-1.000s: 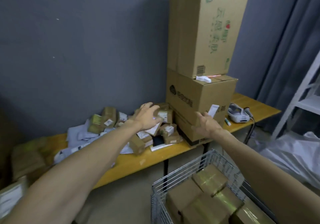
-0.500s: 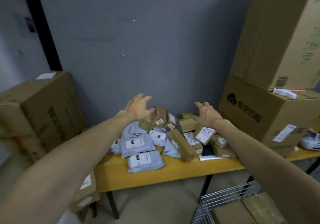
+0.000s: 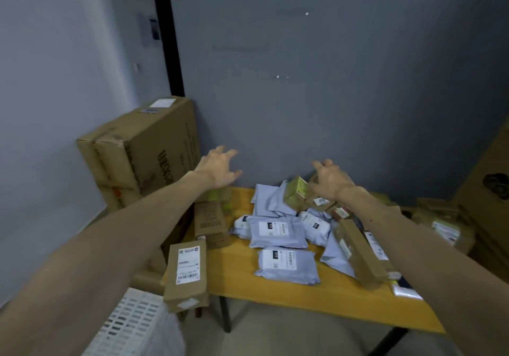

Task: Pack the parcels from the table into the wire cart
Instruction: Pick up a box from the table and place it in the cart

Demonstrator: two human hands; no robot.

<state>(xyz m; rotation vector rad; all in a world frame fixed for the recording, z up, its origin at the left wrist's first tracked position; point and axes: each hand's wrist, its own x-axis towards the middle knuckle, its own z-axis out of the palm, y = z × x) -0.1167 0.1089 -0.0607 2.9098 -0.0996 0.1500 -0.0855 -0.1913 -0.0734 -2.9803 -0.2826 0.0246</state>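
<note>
A heap of parcels lies on the yellow table [image 3: 325, 298]: several grey mailer bags [image 3: 286, 266], a long brown box [image 3: 358, 254] and small cardboard boxes such as a greenish one [image 3: 296, 196]. My left hand [image 3: 219, 170] hovers with spread fingers above the table's far left corner and holds nothing. Over the back of the heap, my right hand [image 3: 330, 181] has its fingers spread and holds nothing. The wire cart is out of view.
A big cardboard box [image 3: 137, 152] stands at the left against the wall. Labelled brown boxes [image 3: 187, 276] lean by the table's left end, above a white slatted crate [image 3: 132, 325]. More cartons [image 3: 490, 190] stand at the right edge.
The view has swung left, so the wire cart and the tall carton stack have left the frame. Both hands moved left along the heap, still empty with spread fingers.
</note>
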